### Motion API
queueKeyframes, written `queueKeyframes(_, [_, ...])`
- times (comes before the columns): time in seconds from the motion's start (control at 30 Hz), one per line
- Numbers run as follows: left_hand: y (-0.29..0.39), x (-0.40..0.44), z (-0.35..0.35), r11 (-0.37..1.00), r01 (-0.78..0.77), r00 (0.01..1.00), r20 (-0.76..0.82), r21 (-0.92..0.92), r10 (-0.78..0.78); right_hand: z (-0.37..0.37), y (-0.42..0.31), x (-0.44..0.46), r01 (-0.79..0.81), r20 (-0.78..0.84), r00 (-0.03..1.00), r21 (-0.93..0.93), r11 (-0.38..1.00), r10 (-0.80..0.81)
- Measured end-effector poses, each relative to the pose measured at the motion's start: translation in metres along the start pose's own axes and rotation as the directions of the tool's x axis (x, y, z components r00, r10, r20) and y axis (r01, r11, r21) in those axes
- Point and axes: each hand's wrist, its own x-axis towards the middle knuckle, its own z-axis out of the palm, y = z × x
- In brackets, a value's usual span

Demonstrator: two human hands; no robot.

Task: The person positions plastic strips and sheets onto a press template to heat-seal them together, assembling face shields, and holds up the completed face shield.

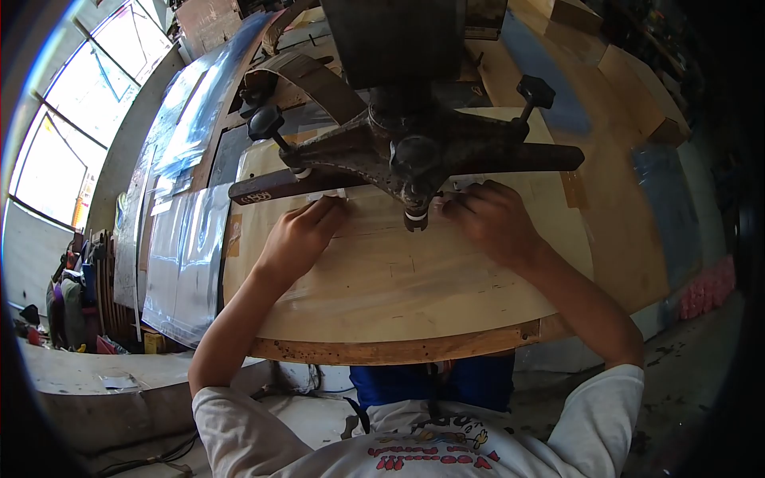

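A dark cast-metal press head (413, 155) with spreading arms hangs over a pale board (390, 295). Beneath its arms runs a dark metal bar (518, 159). My left hand (303, 235) rests on the board just in front of the bar, fingers curled and pinched together beside a small shiny clear edge. On the other side of the press's central bolt (414, 219), my right hand (490, 219) is bent the same way, thumb and fingertips close together near the bar. What either hand pinches is too small or hidden to make out.
Clear plastic sheets (191, 231) lie to the left, with more blue-tinted plastic (669, 199) on the right. Black knobs (267, 123) stick up from the press arms. A cardboard box (641, 92) stands at the back right. The table has a wooden front edge (398, 350).
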Motion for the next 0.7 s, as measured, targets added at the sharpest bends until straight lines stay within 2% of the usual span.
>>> queueKeyframes(0.13, [0.0007, 0.0010, -0.0006, 0.998, -0.031, 0.999, -0.028, 0.050, 0.033, 0.0000, 0.0011, -0.0005, 0.004, 0.024, 1.000, -0.019, 1.000, -0.003])
queueKeyframes(0.7, [0.0037, 0.0023, -0.0020, 1.000, 0.013, 1.000, -0.014, -0.008, -0.013, -0.0042, 0.0003, 0.0010, -0.021, 0.031, 0.999, 0.008, 1.000, 0.020])
